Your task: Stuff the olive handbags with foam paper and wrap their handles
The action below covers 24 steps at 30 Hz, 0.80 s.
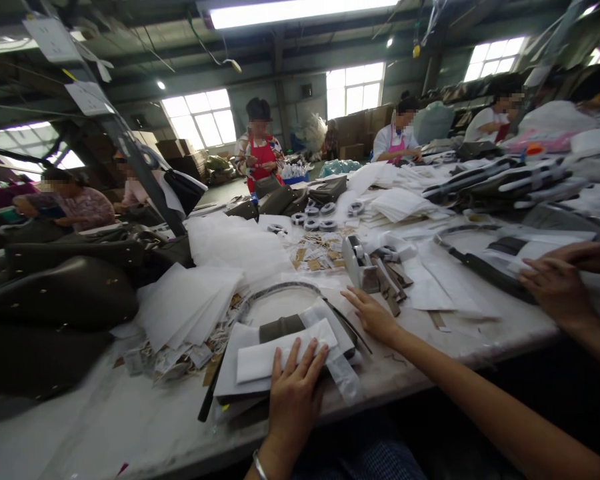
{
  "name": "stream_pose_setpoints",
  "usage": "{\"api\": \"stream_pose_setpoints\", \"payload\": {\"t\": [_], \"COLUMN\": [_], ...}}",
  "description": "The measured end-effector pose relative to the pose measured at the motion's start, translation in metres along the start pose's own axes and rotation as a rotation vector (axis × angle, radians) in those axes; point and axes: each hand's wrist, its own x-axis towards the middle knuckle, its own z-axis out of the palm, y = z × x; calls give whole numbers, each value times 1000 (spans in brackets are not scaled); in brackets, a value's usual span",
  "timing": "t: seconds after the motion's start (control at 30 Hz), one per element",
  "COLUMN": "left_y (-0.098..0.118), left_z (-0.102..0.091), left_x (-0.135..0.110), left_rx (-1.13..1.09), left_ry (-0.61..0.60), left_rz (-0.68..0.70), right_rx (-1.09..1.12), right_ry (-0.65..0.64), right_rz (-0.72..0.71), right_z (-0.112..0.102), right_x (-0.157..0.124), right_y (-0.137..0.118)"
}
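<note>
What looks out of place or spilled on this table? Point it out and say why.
Small brown and white tags lie strewn beyond the bag under the left hand, in a jumble rather than a stack. A clear strip also juts crookedly past the bag's edge. Nothing looks plainly damaged.

The head-worn view looks forward and down across the worktable (105, 427) from its near edge.
</note>
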Motion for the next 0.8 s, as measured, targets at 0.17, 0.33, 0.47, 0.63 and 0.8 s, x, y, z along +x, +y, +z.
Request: {"api": "stream_pose_setpoints", "payload": {"t": [0.17,0.33,0.47,0.63,0.8], "left_y": [-2,-3,-3,-4,-9], "left_z": [7,17,16,16,22], "left_x": [-1,-4,-3,-2,-4], "left_rx": [-2,-59,-24,28,52], "left_ry": [31,99,111,113,137], "left_rz": [5,-34,-16,8,27], "right_rx": [114,312,429,506,556], "right_ry": [-117,-99,-28,38,72], "right_rz": [58,125,237,360,353], "right_z": [4,0,7,18,21], "right_x": [33,24,12,17,26], "right_y": [15,18,17,15,8]}}
